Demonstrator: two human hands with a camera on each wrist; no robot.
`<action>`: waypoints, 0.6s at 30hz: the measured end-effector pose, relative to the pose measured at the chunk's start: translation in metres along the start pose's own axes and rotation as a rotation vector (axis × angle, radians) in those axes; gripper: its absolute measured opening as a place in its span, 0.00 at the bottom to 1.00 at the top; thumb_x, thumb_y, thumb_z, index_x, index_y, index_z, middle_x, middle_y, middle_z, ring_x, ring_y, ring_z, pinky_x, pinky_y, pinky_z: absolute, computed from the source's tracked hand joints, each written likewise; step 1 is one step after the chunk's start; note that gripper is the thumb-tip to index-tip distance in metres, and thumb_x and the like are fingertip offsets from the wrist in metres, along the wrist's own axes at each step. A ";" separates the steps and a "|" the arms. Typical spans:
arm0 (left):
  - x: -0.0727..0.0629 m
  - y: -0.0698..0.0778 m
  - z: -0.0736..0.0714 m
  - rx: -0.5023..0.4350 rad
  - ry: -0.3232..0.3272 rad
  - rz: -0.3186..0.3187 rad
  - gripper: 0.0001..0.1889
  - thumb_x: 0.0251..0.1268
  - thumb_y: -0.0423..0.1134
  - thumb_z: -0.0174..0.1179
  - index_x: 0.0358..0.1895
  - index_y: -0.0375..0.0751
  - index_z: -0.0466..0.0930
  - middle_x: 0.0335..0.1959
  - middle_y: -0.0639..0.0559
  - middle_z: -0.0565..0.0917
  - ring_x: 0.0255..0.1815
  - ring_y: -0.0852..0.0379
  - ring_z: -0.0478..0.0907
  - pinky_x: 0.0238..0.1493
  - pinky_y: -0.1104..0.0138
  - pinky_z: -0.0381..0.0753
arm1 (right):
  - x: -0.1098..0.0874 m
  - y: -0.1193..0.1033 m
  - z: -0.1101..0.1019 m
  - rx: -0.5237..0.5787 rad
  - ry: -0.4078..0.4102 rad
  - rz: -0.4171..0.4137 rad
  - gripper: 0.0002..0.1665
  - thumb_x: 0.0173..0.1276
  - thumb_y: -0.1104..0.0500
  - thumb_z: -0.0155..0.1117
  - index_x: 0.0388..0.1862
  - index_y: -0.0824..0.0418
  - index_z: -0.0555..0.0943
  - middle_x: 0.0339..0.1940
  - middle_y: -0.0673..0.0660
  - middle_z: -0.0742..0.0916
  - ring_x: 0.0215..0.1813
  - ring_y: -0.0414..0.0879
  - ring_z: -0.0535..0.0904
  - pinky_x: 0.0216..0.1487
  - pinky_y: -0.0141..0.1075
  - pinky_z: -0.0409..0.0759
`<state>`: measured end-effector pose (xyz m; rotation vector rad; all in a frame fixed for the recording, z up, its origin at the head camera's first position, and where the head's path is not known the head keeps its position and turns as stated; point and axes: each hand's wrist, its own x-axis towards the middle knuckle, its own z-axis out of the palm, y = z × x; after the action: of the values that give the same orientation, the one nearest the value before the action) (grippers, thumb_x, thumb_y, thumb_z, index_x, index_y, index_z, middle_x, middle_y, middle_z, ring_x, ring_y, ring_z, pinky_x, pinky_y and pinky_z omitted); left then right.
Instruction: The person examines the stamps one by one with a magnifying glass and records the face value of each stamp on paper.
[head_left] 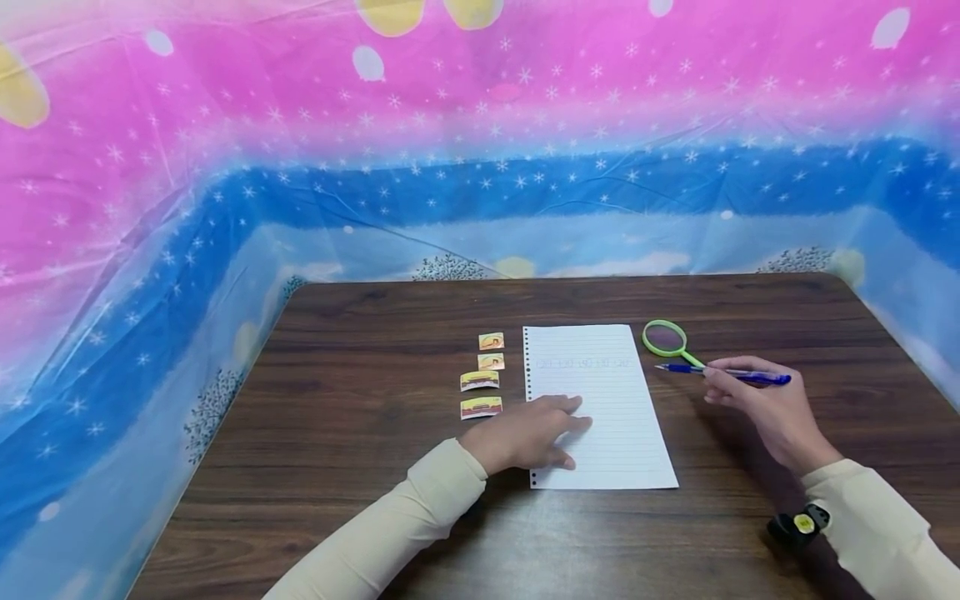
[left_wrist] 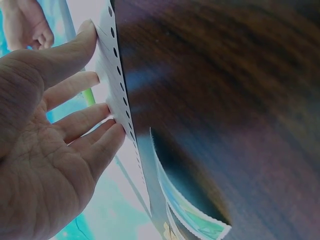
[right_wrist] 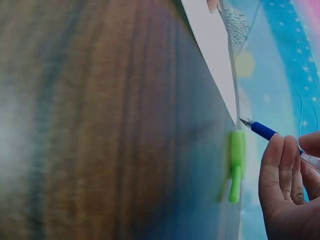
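A lined sheet of paper [head_left: 600, 400] with punched holes down its left edge lies on the table, a row of faint handwriting near its top. My left hand [head_left: 536, 433] rests on the lower left of the sheet, its fingers spread; in the left wrist view the fingertips [left_wrist: 116, 131] touch the paper by the holes. To the right of the sheet, my right hand [head_left: 772, 408] holds a blue pen [head_left: 761, 377] between thumb and fingers, tip pointing left, above the table. Just behind the pen lies a green-rimmed magnifying glass [head_left: 664, 337].
Left of the sheet, several small stamp-like pictures stand in a column, among them a yellow and red one [head_left: 481, 407] and an orange one [head_left: 491, 341]. The brown wooden table [head_left: 360, 375] backs onto a pink and blue patterned cloth [head_left: 480, 183].
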<state>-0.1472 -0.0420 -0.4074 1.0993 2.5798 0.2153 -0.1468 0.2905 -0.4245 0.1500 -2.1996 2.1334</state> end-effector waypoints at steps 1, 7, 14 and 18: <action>0.000 0.000 0.000 -0.003 -0.001 0.000 0.33 0.68 0.47 0.68 0.75 0.48 0.70 0.78 0.46 0.63 0.80 0.53 0.57 0.75 0.64 0.62 | -0.001 0.001 0.000 0.021 -0.002 0.004 0.13 0.71 0.64 0.68 0.49 0.73 0.84 0.38 0.54 0.90 0.36 0.43 0.89 0.42 0.32 0.86; 0.000 0.000 0.000 0.020 0.000 0.007 0.33 0.69 0.48 0.67 0.75 0.49 0.70 0.78 0.45 0.63 0.79 0.52 0.58 0.74 0.65 0.61 | -0.008 0.009 -0.002 0.101 0.016 0.041 0.14 0.72 0.62 0.67 0.49 0.72 0.83 0.38 0.57 0.91 0.38 0.46 0.90 0.43 0.37 0.86; 0.000 0.000 0.000 0.031 0.005 0.014 0.33 0.69 0.48 0.67 0.75 0.48 0.70 0.78 0.44 0.63 0.79 0.51 0.58 0.75 0.65 0.61 | -0.014 0.014 -0.005 0.076 0.086 0.038 0.19 0.67 0.66 0.71 0.52 0.79 0.82 0.39 0.55 0.91 0.37 0.48 0.90 0.41 0.39 0.86; 0.000 0.000 0.000 0.026 -0.001 0.009 0.33 0.69 0.48 0.67 0.75 0.48 0.70 0.78 0.44 0.63 0.79 0.51 0.57 0.75 0.65 0.60 | -0.016 0.015 -0.007 -0.013 0.116 0.045 0.21 0.65 0.66 0.73 0.52 0.80 0.82 0.36 0.53 0.92 0.34 0.47 0.90 0.39 0.37 0.86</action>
<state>-0.1471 -0.0425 -0.4076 1.1204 2.5843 0.1834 -0.1327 0.2981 -0.4415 -0.0242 -2.1712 2.0924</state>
